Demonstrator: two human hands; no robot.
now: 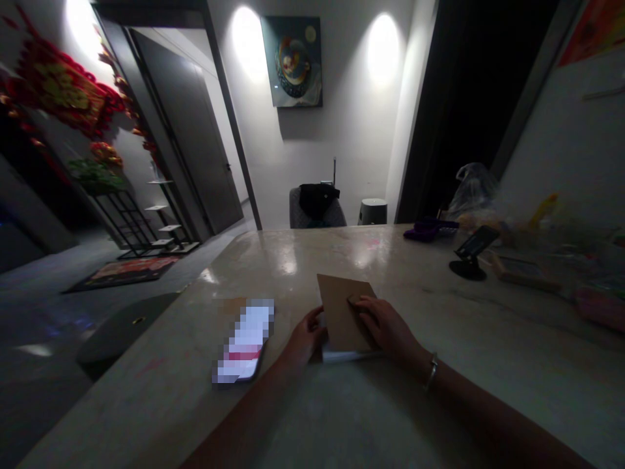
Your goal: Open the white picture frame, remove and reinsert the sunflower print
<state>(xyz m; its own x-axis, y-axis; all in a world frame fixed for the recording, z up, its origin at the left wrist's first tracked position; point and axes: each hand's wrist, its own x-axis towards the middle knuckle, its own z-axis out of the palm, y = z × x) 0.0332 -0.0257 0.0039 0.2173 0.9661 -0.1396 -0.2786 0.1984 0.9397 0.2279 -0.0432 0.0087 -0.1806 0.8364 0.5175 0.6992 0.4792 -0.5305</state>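
A brown-covered book or notebook point(344, 319) lies on the pale marble table, with white page edges showing along its near side. My left hand point(308, 332) is at its left edge, fingers curled against the side of it. On the right part of the cover rests my right hand point(383, 320), its fingers spread and slightly bent. A silver bracelet point(431, 371) circles my right wrist. To the left of my left hand lies a phone point(245, 345) with a lit, pixelated screen.
The marble table point(303, 404) carries a black phone stand point(471, 254), a flat framed item point(525, 270), a purple object point(430, 229) and a plastic bag point(473, 189) at the right. Beyond the far edge stands a chair with a black bag point(317, 198). A dark stool point(122, 332) is at the left.
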